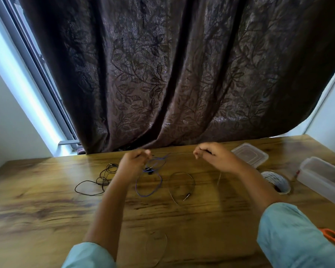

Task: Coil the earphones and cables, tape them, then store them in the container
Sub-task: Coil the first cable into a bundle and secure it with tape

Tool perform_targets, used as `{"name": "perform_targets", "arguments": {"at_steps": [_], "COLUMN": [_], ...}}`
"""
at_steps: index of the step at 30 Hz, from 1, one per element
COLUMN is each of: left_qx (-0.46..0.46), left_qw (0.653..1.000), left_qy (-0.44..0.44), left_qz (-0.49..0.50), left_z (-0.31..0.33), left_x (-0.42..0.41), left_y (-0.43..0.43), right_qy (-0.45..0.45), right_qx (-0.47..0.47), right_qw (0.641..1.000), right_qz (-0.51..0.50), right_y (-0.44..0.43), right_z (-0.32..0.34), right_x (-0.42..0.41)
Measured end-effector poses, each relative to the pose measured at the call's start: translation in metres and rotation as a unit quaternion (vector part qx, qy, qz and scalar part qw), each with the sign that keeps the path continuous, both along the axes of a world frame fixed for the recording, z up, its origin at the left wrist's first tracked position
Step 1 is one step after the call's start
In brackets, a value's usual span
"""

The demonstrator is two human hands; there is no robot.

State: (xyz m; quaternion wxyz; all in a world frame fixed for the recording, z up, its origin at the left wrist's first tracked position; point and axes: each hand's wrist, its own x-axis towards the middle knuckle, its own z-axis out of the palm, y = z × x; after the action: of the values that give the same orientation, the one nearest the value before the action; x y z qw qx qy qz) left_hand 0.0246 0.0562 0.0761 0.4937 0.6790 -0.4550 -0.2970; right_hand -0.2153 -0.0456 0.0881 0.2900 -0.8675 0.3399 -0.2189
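Left hand (pixel 132 163), right hand (pixel 213 154): fingers (pixel 198 151) curled, pinching thin cable (pixel 172 152) taut between them, desk's (pixel 46 200) far edge.

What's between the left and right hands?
Head view: a thin cable runs taut from the left hand to the right hand, both holding it above the wooden table.

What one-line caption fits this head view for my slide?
Left hand and right hand hold a thin cable taut over a table strewn with cables, tape and a container.
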Motion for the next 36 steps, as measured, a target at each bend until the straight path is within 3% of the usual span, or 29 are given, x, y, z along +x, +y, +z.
{"name": "perform_targets", "arguments": {"at_steps": [4,6,8,11,14,16,18,19,21,23,24,27,31,34,36], "left_qx": [0.011,0.076,0.179,0.293,0.350,0.334,0.229,0.148,0.011,-0.057,-0.064,-0.065,-0.038,-0.036,-0.031], "left_qw": [0.985,0.984,0.984,0.918,0.852,0.827,0.868,0.910,0.977,0.981,0.972,0.956,0.967,0.985,0.990], "left_qy": [0.050,0.043,0.006,-0.031,-0.158,-0.259,-0.316,-0.292,-0.136,-0.007,0.016,0.045,0.082,0.048,-0.008], "left_qz": [0.167,0.154,-0.002,-0.264,-0.355,-0.370,-0.307,-0.256,-0.165,-0.187,-0.225,-0.284,-0.238,-0.164,-0.138], "left_z": [-0.022,-0.028,-0.027,-0.021,-0.015,-0.014,-0.015,-0.014,-0.004,0.009,0.015,0.027,0.024,0.015,0.007], "left_x": [0.054,0.062,0.059,0.042,0.016,-0.001,-0.017,-0.024,-0.040,-0.055,-0.064,-0.087,-0.102,-0.079,-0.052], "left_y": [0.020,0.029,0.039,0.048,0.043,0.034,0.024,0.020,0.014,0.004,-0.001,-0.013,-0.015,-0.011,-0.005], "right_qy": [-0.019,-0.019,-0.018,-0.037,-0.096,-0.154,-0.220,-0.260,-0.353,-0.408,-0.414,-0.408,-0.445,-0.501,-0.515], "right_qx": [0.031,0.030,0.015,-0.027,-0.029,0.009,0.084,0.130,0.215,0.253,0.260,0.274,0.298,0.335,0.350], "right_qw": [0.998,0.998,0.998,0.998,0.995,0.988,0.972,0.957,0.910,0.877,0.872,0.870,0.843,0.795,0.781], "right_qz": [-0.046,-0.049,-0.052,-0.040,-0.018,-0.011,-0.002,-0.001,0.012,0.032,0.035,0.027,0.047,0.068,0.047], "right_y": [-0.004,-0.001,0.003,0.010,0.018,0.022,0.027,0.029,0.033,0.036,0.038,0.040,0.031,0.013,-0.005], "right_z": [-0.003,-0.001,0.002,0.011,0.022,0.028,0.034,0.037,0.044,0.047,0.049,0.050,0.057,0.057,0.051], "right_x": [-0.027,-0.025,-0.016,-0.001,0.012,0.020,0.026,0.028,0.032,0.034,0.034,0.033,0.027,0.013,-0.001]}}
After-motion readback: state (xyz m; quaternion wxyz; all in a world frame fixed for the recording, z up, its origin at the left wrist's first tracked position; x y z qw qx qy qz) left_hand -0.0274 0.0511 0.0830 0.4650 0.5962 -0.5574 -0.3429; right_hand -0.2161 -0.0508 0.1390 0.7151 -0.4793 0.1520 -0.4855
